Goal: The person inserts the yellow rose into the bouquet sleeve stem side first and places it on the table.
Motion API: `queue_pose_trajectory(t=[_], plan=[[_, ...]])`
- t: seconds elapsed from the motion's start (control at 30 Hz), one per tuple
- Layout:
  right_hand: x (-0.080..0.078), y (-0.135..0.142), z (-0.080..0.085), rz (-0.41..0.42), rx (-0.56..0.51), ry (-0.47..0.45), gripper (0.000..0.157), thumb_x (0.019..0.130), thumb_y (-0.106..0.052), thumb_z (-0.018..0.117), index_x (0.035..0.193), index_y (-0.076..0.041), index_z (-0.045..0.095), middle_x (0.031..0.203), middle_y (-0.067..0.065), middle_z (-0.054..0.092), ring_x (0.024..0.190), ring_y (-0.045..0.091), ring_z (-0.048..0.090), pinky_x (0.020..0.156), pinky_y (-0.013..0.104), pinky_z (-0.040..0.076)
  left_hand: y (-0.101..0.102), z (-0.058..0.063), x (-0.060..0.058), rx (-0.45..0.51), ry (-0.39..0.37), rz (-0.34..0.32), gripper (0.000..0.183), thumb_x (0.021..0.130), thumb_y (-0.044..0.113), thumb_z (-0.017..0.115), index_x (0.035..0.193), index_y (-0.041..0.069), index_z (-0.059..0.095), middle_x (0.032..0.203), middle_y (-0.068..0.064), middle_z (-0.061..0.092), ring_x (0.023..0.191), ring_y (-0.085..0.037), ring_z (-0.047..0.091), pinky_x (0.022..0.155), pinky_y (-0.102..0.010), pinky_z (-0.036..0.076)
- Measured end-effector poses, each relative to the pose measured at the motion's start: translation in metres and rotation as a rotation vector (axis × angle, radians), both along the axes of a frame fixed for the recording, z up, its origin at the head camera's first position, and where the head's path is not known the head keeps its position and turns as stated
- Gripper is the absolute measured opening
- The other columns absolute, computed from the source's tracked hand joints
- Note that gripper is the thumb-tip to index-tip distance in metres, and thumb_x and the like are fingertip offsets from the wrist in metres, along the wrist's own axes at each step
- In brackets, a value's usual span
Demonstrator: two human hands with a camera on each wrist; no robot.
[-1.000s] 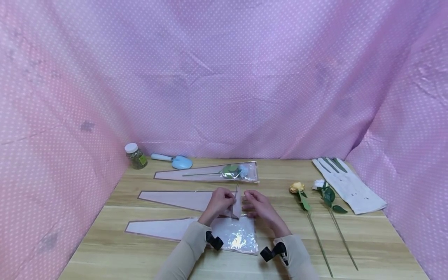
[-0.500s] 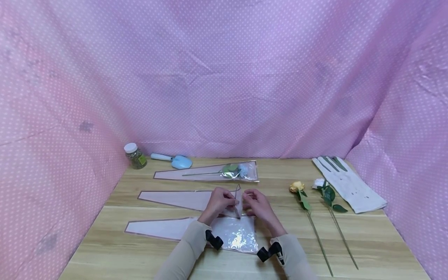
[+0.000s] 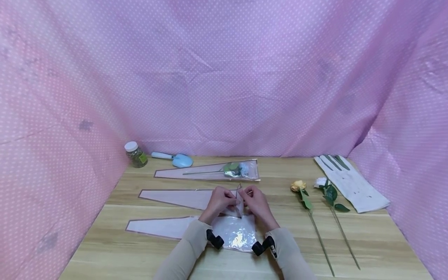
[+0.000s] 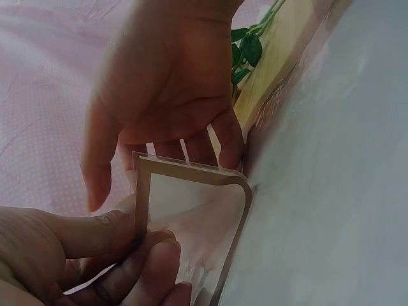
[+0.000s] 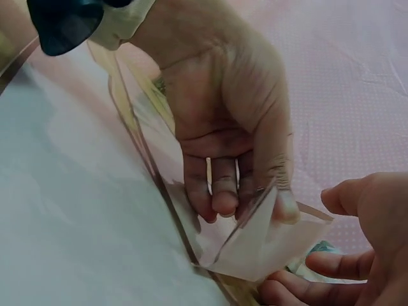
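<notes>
A white flower sleeve (image 3: pixel 185 198) with a brown border lies in the middle of three, its wide right end raised. My left hand (image 3: pixel 217 202) pinches that raised edge between thumb and fingers. Opposite it, my right hand (image 3: pixel 258 204) holds the edge near the corner, thumb in front in the right wrist view, the other fingers curled beside the film. The left wrist view shows the bordered sleeve corner (image 4: pixel 191 191) standing up between both hands. Nearer me lies another sleeve (image 3: pixel 157 228), its clear wide end shiny under my wrists.
Behind, a sleeve (image 3: pixel 203 177) contains a blue flower (image 3: pixel 244 169). A yellow rose (image 3: pixel 298 186) and a white rose (image 3: pixel 320 182) lie right, beside a glove (image 3: pixel 353 186). A jar (image 3: pixel 136 155) and a blue trowel (image 3: pixel 182 160) stand and lie back left on the wooden table (image 3: pixel 105 249).
My right hand has moved left to the sleeve's raised edge and taken hold of it. The left hand has kept its pinch, shifting slightly right with the film.
</notes>
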State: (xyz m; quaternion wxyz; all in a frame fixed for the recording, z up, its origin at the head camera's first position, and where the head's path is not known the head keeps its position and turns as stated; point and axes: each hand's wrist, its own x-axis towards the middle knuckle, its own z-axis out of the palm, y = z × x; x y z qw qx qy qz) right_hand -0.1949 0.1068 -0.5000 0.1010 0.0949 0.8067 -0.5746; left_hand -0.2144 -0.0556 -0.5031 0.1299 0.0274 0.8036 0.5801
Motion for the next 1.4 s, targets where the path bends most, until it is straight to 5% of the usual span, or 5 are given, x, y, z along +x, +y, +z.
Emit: queue_pose_trajectory(t=[0.47, 1.1, 1.4], plan=[[-0.005, 0.012, -0.001, -0.009, 0.039, 0.093, 0.024, 0.096, -0.024, 0.062, 0.105, -0.003, 0.061, 0.085, 0.011, 0.065, 0.061, 0.016, 0.060, 0.048, 0.027, 0.049, 0.000, -0.001, 0.000, 0.010, 0.046, 0.026, 0.008, 0.080, 0.004, 0.079, 0.079, -0.004, 0.076, 0.063, 0.001, 0.068, 0.054, -0.008, 0.059, 0.053, -0.022, 0.050], [-0.001, 0.023, -0.006, -0.022, -0.023, 0.115, 0.014, 0.092, -0.010, 0.064, 0.099, 0.002, 0.064, 0.080, 0.012, 0.068, 0.062, 0.014, 0.063, 0.050, 0.026, 0.053, -0.001, -0.002, 0.000, 0.075, -0.067, 0.065, 0.011, 0.086, 0.008, 0.071, 0.088, -0.002, 0.076, 0.070, -0.003, 0.071, 0.056, -0.011, 0.065, 0.057, -0.024, 0.056], [0.003, 0.027, -0.008, -0.040, -0.052, 0.119, 0.011, 0.092, -0.005, 0.063, 0.096, 0.005, 0.065, 0.075, 0.009, 0.063, 0.061, 0.014, 0.060, 0.049, 0.025, 0.053, 0.000, 0.001, 0.002, 0.057, -0.058, 0.097, 0.014, 0.085, 0.009, 0.068, 0.087, -0.002, 0.075, 0.071, -0.003, 0.070, 0.059, -0.011, 0.064, 0.059, -0.024, 0.055]])
